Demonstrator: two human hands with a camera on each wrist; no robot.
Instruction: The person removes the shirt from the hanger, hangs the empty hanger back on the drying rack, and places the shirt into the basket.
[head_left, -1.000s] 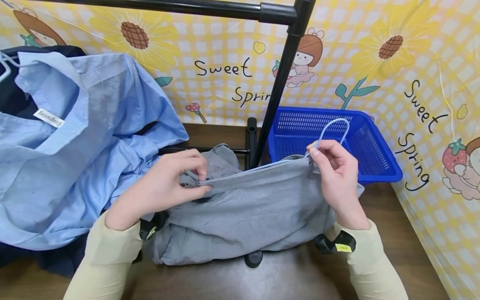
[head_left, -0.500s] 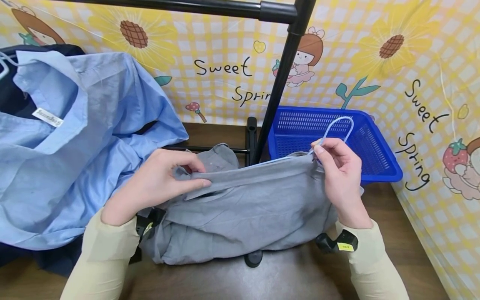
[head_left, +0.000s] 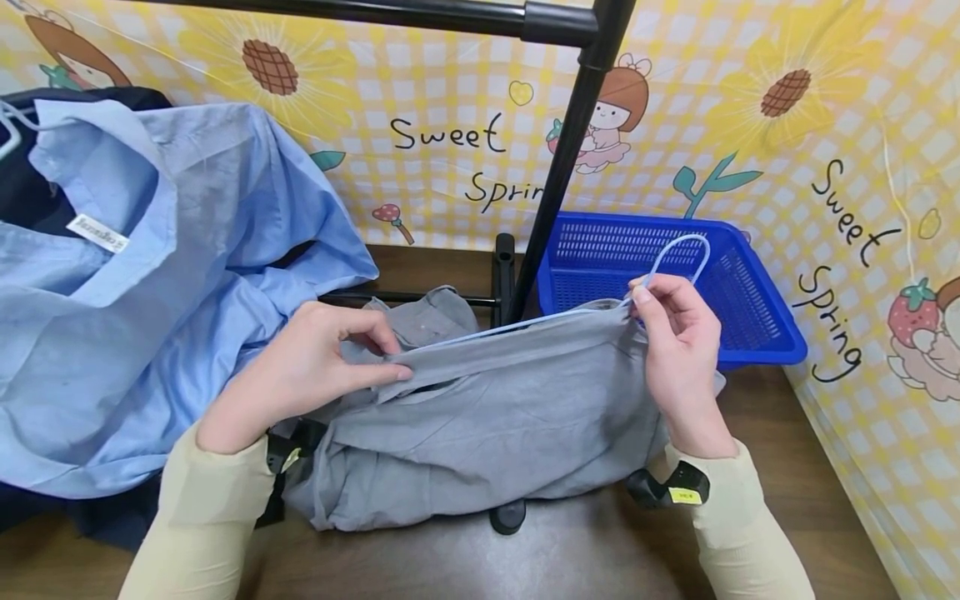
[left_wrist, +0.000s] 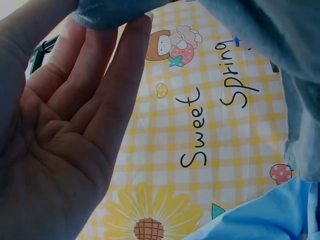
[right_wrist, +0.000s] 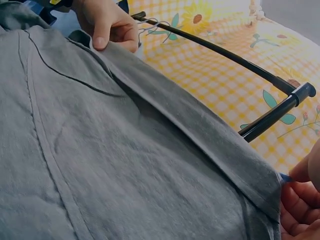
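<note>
A grey garment (head_left: 495, 425) is stretched between both hands, its banded edge uppermost; whether shirt or trousers cannot be told. My left hand (head_left: 307, 358) pinches that edge at its left end between thumb and fingers. In the left wrist view, cloth covers the left fingertips (left_wrist: 132, 45). A light blue wire hanger (head_left: 510, 329) runs along the garment's edge, its hook loop (head_left: 701, 250) standing up at the right. My right hand (head_left: 678, 350) pinches the hanger below the hook, beside the garment's corner. In the right wrist view the right hand (right_wrist: 302, 205) is partly cut off.
Light blue shirts (head_left: 247, 208) hang at the left, with dark clothing (head_left: 22, 183) behind. A black rack post (head_left: 558, 175) rises behind the garment from a bar near the floor. To the right stands a blue plastic basket (head_left: 750, 308), before a yellow checked backdrop (head_left: 450, 75).
My left hand has shifted slightly left along the garment's edge, and more of the hanger wire shows there. My right hand and the hook have moved slightly right.
</note>
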